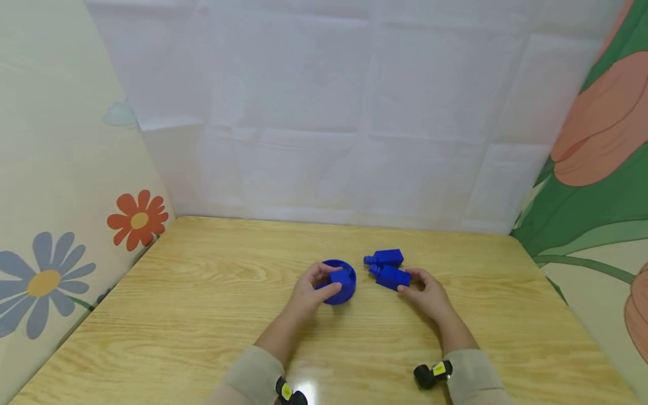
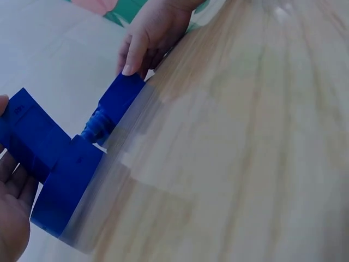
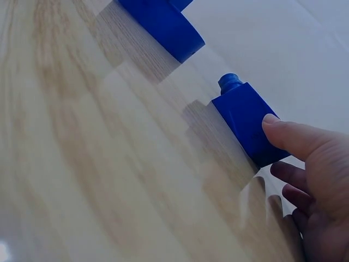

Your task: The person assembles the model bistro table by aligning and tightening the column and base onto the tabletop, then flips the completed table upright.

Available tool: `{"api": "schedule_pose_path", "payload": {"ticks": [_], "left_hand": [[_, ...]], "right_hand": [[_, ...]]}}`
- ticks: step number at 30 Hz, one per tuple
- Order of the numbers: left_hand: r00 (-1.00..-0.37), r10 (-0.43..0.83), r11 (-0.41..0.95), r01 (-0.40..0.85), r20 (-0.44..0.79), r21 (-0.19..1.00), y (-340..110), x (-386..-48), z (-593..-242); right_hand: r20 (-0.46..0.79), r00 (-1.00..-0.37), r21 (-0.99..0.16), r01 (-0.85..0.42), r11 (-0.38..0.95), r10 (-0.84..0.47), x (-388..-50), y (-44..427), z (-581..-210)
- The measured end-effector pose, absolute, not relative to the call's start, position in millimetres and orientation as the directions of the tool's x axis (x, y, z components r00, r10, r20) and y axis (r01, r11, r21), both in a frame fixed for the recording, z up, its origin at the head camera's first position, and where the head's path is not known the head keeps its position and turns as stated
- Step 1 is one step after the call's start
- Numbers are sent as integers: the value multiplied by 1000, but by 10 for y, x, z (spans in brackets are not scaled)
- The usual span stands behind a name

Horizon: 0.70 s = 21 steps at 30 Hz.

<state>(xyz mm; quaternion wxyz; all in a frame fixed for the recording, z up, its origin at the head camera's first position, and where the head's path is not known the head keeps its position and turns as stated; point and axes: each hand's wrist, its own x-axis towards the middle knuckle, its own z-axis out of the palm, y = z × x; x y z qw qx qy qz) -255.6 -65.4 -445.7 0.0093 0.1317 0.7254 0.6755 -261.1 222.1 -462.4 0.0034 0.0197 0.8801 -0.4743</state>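
My left hand [image 1: 310, 289] grips a blue square block [image 1: 340, 277] between thumb and fingers. This block [image 2: 35, 131] stands up out of a round blue container [image 2: 68, 188] resting on the table; how deep it sits inside is hidden. To the right, my right hand [image 1: 429, 293] pinches the base end of a blue square bottle [image 1: 394, 278], thumb on the near side. The bottle [image 3: 248, 123] lies on its side, its ridged neck towards the round container. A second, similar blue bottle [image 1: 387, 257] lies just behind it.
All of these lie on a wood-grain table [image 1: 202, 315]. A white cloth [image 1: 304, 112] hangs along the back edge. Flower-printed panels [image 1: 45, 169] flank the left and right sides.
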Motion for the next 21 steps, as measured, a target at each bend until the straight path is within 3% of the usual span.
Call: {"api": "schedule_pose_path", "payload": {"ticks": [13,21], "left_hand": [[-954,178,-27,241,242,970,-795,-2573,-4488],[-976,55,156,217,211,964,-626,-2542,-4504]], "right_hand": [[-7,-1000,-835,23,550,30,-2603,2207,-4644],[-5,-1000,-825,14,565,19,-2609,2178,-4651]]}}
